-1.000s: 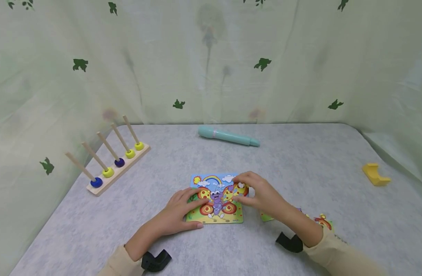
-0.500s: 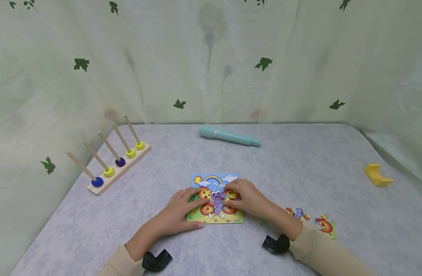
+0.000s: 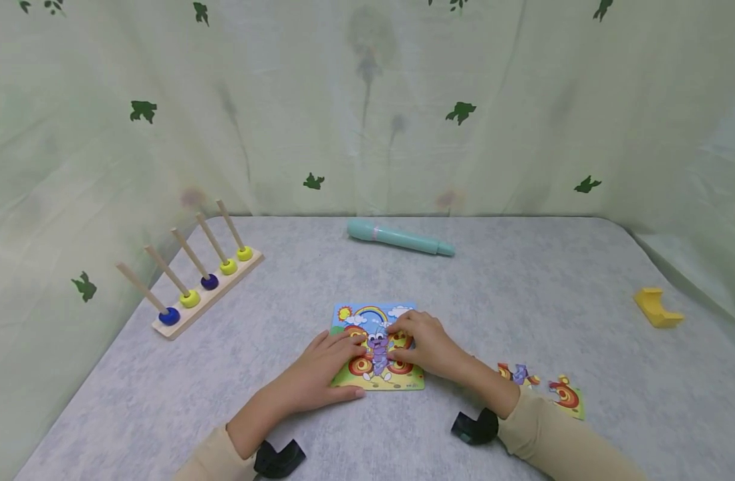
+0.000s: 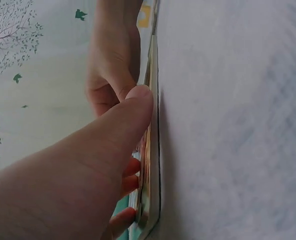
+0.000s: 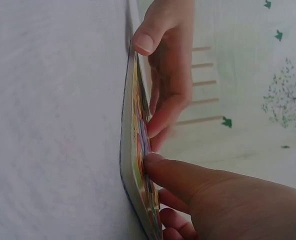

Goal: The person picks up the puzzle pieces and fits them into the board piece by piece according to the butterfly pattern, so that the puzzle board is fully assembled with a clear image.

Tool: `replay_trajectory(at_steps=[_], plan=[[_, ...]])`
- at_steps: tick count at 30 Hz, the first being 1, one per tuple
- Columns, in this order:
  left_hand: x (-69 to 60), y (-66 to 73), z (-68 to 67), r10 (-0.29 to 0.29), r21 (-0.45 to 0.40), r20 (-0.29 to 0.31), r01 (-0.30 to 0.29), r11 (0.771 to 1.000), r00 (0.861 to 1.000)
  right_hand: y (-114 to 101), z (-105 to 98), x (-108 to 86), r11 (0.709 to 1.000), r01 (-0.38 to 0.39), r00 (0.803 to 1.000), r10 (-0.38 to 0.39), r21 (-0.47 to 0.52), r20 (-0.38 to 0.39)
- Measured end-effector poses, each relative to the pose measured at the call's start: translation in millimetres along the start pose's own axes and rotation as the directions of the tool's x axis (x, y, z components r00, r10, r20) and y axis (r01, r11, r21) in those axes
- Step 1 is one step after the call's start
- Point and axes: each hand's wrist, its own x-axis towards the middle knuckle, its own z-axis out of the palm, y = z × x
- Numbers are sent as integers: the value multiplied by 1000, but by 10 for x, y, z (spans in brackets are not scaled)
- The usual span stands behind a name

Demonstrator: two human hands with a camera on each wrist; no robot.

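A colourful butterfly jigsaw board (image 3: 376, 383) lies flat on the table in the head view, with a purple butterfly, sun and rainbow on it. My left hand (image 3: 316, 374) rests over its left side, fingers extended on the picture and thumb along the near edge. On the board's right half, my right hand (image 3: 430, 344) pinches a red and yellow puzzle piece (image 3: 403, 339) between thumb and fingers, down against the picture; the hand partly hides it. In the right wrist view, the right thumb (image 5: 173, 172) touches the board's face.
Loose puzzle pieces (image 3: 566, 394) lie by the right forearm, partly covered by it. A peg stand (image 3: 217, 292) with yellow and blue beads stands at the left. Behind the board lies a teal marker-shaped tube (image 3: 400, 238); a yellow curved block (image 3: 657, 308) sits far right.
My right hand has moved left, bringing the puzzle piece from the board's right edge onto the picture. More loose pieces now show beside the right forearm. The left hand has shifted slightly right.
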Motion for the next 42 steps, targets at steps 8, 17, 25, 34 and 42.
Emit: replay_trajectory(at_steps=[8, 17, 25, 34, 42], plan=[[109, 74, -10, -11, 105, 9, 10, 994, 1000, 6, 8, -9, 999, -18, 999, 17, -32, -30], [170, 82, -5, -51, 135, 36, 45, 990, 998, 10, 9, -18, 997, -23, 998, 19, -67, -55], [187, 75, 8, -56, 139, 38, 50, 989, 998, 129, -109, -4, 999, 11, 994, -15, 37, 110], [186, 79, 17, -61, 131, 30, 56, 990, 998, 281, -230, 22, 990, 44, 968, -75, 136, 241], [84, 49, -15, -70, 42, 21, 69, 997, 997, 292, -220, 8, 996, 52, 972, -68, 75, 226]])
